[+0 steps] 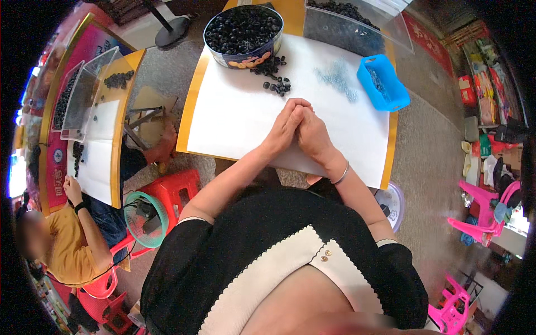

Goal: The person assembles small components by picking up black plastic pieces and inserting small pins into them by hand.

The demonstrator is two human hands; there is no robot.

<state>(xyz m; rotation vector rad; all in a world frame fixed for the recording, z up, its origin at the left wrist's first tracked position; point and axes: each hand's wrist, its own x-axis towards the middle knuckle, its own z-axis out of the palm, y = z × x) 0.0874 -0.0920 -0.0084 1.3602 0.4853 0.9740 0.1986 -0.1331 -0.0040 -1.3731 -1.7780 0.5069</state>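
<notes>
My left hand (283,126) and my right hand (315,134) are pressed together, fingers closed, over the white-covered table (240,123). Whatever lies between the palms, if anything, is hidden. Just beyond the fingertips is a loose scatter of small black beads (277,86). They trail back to a round tin (243,58) heaped with black beads. Farther right, tiny clear bluish pieces (338,78) are spread on the white surface. Beside them stands a blue plastic basket (393,100) with similar pieces inside.
A clear bin (346,30) of black pieces stands at the table's far right. On the left, another person (78,240) sits at a second table (100,167) with black beads. A green basket (146,219) rests on a red stool (173,190). Pink stools (483,212) are at far right.
</notes>
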